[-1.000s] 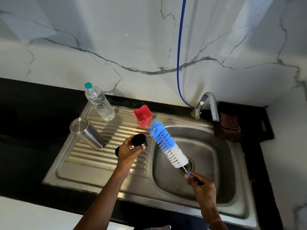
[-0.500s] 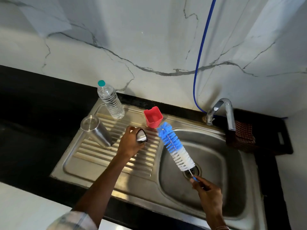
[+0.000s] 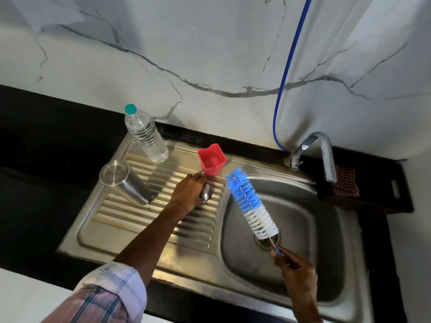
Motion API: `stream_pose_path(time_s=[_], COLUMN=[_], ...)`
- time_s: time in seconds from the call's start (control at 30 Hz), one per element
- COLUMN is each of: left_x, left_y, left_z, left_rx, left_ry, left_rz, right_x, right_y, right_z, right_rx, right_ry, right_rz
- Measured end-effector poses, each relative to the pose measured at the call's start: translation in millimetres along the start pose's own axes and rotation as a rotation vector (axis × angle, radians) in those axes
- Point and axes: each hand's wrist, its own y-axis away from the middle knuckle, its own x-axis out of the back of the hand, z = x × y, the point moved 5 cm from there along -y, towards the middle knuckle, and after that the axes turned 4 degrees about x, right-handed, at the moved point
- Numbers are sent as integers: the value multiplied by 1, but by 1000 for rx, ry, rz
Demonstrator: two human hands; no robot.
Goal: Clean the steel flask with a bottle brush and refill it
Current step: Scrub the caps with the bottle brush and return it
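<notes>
Steel flask [image 3: 126, 183] on ribbed drainboard [image 3: 130, 221]

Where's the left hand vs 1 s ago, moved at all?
Yes. The left hand, gripping the steel cap, has moved farther back along the drainboard, closer to the red cup's base.

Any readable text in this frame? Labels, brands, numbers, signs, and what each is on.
None readable.
Water bottle: clear, no label showing.
Steel flask: plain, no marking visible.
Red cup, bottle brush, tap: no print visible.
Steel cap in the left hand: mostly hidden, cannot tell.
</notes>
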Motion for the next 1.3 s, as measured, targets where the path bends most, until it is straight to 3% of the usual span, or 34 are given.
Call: stream_pose_path(time_s=[0.5,0.63,0.77,0.93,1.0,1.1,1.3], left_x=[13,21,32,38,38,37,37], left_y=[25,19,4,-20,-28,-38,-51], left_z=[-21,-22,-16,-5,-4,-5,-11], left_rx=[118,185,244,246,248,258,245], left_ry=[300,436,633,681,671,655,692], left_rz=[192,196,197,154,138,114,98], right_x=[-5,13,31,23,14,-3,-47], right_y=[5,-4,-17,-15,-17,-22,-22], right_z=[-33,-78,-160,-261,-291,-323,-376], right_rx=[25,173,457,788,851,851,970], right_ry=[93,165,435,910,1075,1321,1460], right_rz=[-24,-25,54,206,229,127,7])
